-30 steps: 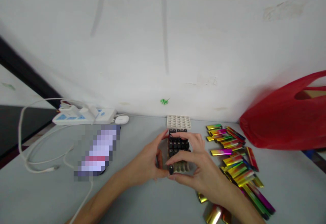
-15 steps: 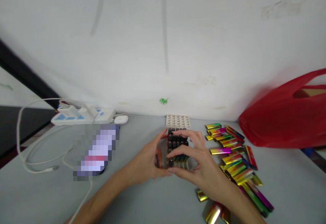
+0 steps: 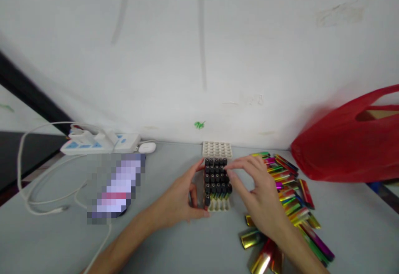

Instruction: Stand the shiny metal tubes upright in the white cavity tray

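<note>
A pale moulded tray (image 3: 219, 205) holds rows of slim shiny sticks standing upright, their round black tops (image 3: 216, 178) facing up. At the front row a single black-topped stick fills the left end, and bare sockets show to its right. My left hand (image 3: 179, 197) curls around the tray's left side, fingers at the back corner and thumb at the front corner. Beside the right edge, my right hand (image 3: 260, 191) has its thumb and forefinger slightly apart, tips close to the right-hand black tops. Whether they touch is unclear. No stick shows in it.
Loose metallic sticks (image 3: 293, 207) in gold, green, red and purple lie right. A second pale tray (image 3: 217, 149) sits by the wall. A red bag (image 3: 349, 145) stands back right. Left are a power strip (image 3: 124, 143), white cables (image 3: 46, 212) and a blurred phone (image 3: 118, 186).
My right hand has drawn back to the right from over the tray, uncovering the black tops and the front sockets. My left hand stays around the tray's left side.
</note>
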Tool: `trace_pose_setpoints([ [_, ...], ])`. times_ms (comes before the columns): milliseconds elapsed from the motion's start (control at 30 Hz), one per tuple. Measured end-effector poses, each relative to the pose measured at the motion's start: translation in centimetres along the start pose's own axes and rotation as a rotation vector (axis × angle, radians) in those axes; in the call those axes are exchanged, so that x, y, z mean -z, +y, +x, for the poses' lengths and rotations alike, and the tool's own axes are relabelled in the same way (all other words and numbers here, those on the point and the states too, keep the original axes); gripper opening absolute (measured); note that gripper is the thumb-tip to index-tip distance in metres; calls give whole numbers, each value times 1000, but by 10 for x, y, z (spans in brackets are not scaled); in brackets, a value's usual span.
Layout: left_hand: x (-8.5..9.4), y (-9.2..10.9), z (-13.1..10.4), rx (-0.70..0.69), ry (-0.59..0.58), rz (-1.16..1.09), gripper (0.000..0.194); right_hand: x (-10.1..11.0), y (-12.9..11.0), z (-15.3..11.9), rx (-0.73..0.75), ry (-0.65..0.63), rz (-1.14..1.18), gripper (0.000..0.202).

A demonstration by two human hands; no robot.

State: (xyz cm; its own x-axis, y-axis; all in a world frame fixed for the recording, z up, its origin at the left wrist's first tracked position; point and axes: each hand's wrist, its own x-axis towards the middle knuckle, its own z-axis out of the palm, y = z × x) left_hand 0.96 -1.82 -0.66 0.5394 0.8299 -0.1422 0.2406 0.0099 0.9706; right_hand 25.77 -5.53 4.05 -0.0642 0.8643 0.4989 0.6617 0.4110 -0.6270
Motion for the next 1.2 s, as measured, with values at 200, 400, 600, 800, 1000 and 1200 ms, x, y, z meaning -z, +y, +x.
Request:
trace_pose_setpoints([
  [200,1,6,0,-26,-18,24,136,33,42,2,-89,-217,-453,15],
  [400,0,9,0,-34,-3,42,133,60,70,-10,-153,-420,-673,22],
  [600,2,7,0,-26,-10,24,134,45,66,-11,-157,-421,-811,30],
  [800,1,6,0,-31,-12,21,136,37,57,-7,-169,-433,-780,17],
  [1000,2,3,1,-43,-13,19,138,24,38,0,-3,-336,-640,14],
  [1200,2,5,1,-49,-10,34,135,22,30,5,-269,-129,-218,24],
])
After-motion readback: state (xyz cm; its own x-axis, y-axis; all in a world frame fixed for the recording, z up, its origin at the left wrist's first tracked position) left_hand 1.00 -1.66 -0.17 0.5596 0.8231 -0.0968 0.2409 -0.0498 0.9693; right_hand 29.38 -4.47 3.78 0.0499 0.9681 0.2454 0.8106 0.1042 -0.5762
